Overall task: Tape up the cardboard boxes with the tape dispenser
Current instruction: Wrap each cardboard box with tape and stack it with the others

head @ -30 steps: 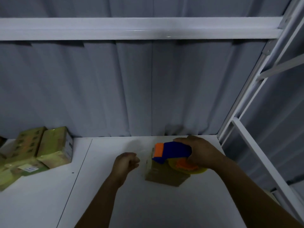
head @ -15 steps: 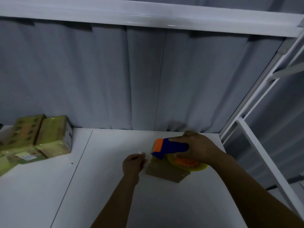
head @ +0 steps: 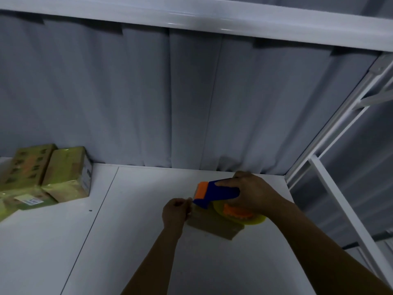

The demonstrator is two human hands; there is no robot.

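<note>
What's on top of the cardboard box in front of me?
The blue-and-orange tape dispenser, gripped by the right hand, sits over the cardboard box. The box top beneath it is hidden.

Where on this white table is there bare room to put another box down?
Bare: the wide stretch between the stacked boxes at left and the left hand, and the near table in front of the cardboard box. Crowded: the back right corner, where the right hand grips the tape dispenser on that box.

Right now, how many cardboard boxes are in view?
5. One box under the tape dispenser, centre. Four at far left: printed box and wrapped box at the back, labelled box in front, edge box cut by the frame. More may be hidden.
</note>
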